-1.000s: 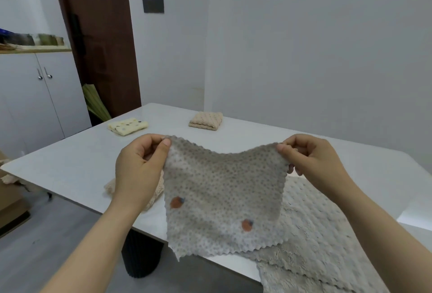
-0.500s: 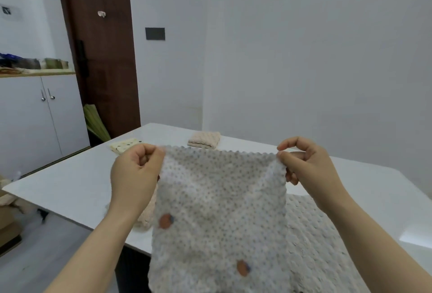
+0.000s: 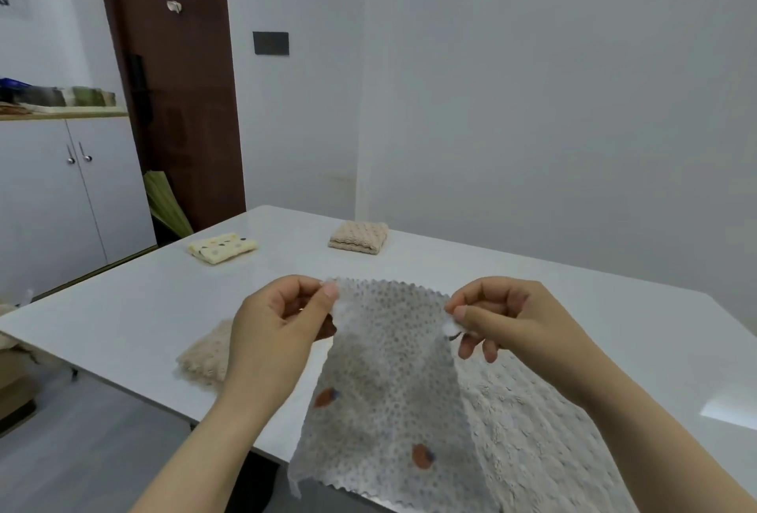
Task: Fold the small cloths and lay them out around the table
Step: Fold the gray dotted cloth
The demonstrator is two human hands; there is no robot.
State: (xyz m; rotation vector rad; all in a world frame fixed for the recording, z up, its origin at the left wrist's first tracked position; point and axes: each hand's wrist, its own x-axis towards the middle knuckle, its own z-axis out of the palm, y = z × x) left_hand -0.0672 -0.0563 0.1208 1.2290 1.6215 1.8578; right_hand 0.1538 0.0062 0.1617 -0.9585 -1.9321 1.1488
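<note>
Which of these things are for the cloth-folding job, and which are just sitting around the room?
For the job: grey spotted cloth, pinched by left hand and right hand; yellow folded cloth; beige folded cloth; near beige cloth; unfolded fluffy cloths; table.
Just lying about: brown door; white cupboard; green bundle; dark wall plate.

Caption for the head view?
Left hand and right hand pinch a grey dotted cloth by its top corners over the table; three folded cloths lie on it.
</note>
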